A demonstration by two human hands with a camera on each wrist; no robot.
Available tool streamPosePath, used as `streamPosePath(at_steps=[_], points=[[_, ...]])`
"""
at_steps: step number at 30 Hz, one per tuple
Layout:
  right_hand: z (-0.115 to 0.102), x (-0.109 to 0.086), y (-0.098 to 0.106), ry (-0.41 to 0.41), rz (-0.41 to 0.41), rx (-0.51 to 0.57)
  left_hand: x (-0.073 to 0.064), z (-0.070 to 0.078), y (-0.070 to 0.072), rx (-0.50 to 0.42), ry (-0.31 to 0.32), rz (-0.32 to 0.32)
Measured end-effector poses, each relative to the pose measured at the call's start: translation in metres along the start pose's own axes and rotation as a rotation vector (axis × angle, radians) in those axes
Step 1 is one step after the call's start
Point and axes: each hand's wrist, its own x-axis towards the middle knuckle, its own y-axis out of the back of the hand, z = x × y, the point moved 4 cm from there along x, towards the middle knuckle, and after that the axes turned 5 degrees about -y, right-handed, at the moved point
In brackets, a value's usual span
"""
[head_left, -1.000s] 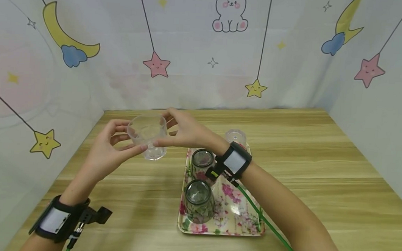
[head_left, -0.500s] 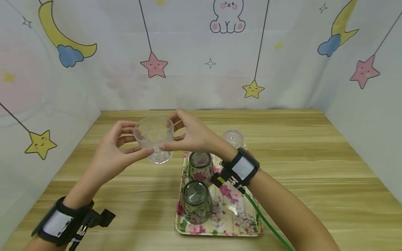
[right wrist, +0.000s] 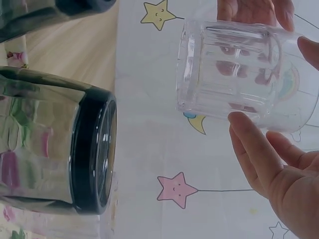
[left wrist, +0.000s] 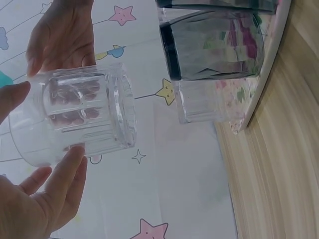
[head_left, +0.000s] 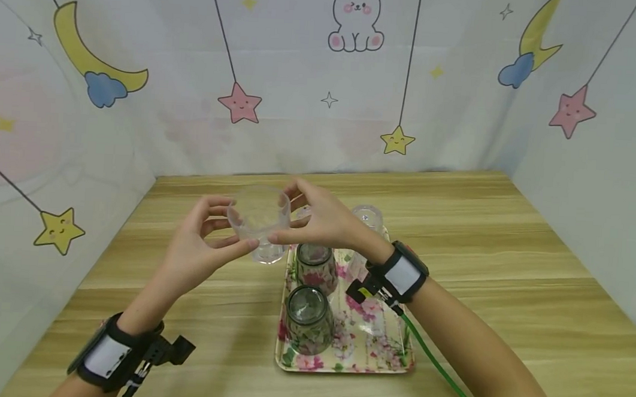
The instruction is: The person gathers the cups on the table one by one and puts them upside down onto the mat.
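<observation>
A clear drinking glass [head_left: 259, 210], ribbed on its lower part, hangs in the air left of the tray's far end, its mouth facing up. My left hand [head_left: 198, 255] grips its left side, thumb in front and fingers behind. From the other side my right hand [head_left: 328, 218] holds the same glass, thumb near the left one. Both hands also show around the glass [left wrist: 89, 112] in the left wrist view. Two grey-tinted glasses [head_left: 309, 321] stand upside down along the left side of a floral tray [head_left: 363, 364].
Another clear glass [head_left: 368, 216] stands upside down at the tray's far end. Part of a further clear one [head_left: 303, 211] shows behind my right fingers. The wooden table [head_left: 508, 280] meets a printed curtain [head_left: 277, 148] at the back. A green cable [head_left: 438, 370] runs along my right forearm.
Both hands have carried the clear glass to the right, closer to the tray. A clear glass behind the right fingers has come into sight. The tray and its tinted glasses have stayed in place.
</observation>
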Motion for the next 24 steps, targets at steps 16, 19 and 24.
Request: streamPosePath(at_steps=[16,19,24], points=[[0.000,-0.023,0.014,-0.009,0.056,-0.015,0.001,0.011,-0.017,-0.068,-0.024,-0.020],[0.000,-0.027,0.015,-0.010,0.061,-0.022,0.002,0.011,-0.020,-0.084,-0.023,-0.032],[0.000,-0.035,0.020,-0.027,0.080,-0.041,0.002,0.014,-0.026,-0.101,-0.031,-0.047]])
